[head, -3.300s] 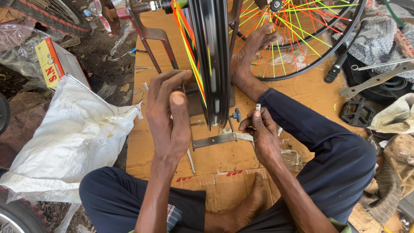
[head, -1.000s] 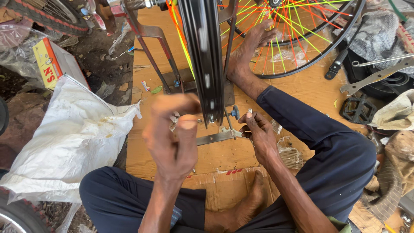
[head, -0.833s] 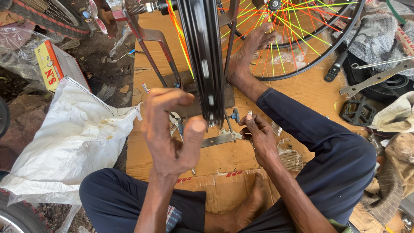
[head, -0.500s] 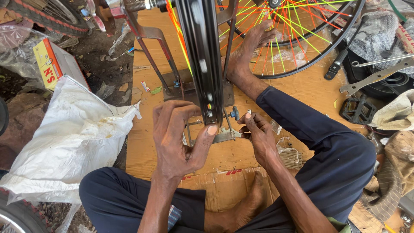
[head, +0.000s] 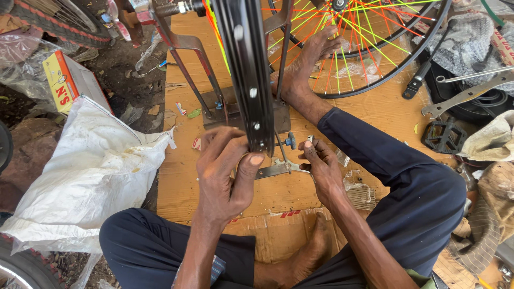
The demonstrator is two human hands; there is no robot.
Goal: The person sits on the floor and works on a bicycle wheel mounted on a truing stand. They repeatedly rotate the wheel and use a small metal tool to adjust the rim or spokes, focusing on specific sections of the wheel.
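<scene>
black bicycle wheel rim with bright orange and green spokes standing upright in rusty metal truing stand; left hand pinching rim's lower edge, right hand closed on small metal spoke tool. seemingly mid-truing, adjustment unfinished.

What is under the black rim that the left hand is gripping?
Under the black rim sits the metal stand base on cardboard, with a blue knob beside it. The left hand covers the rim's lowest edge.
</scene>
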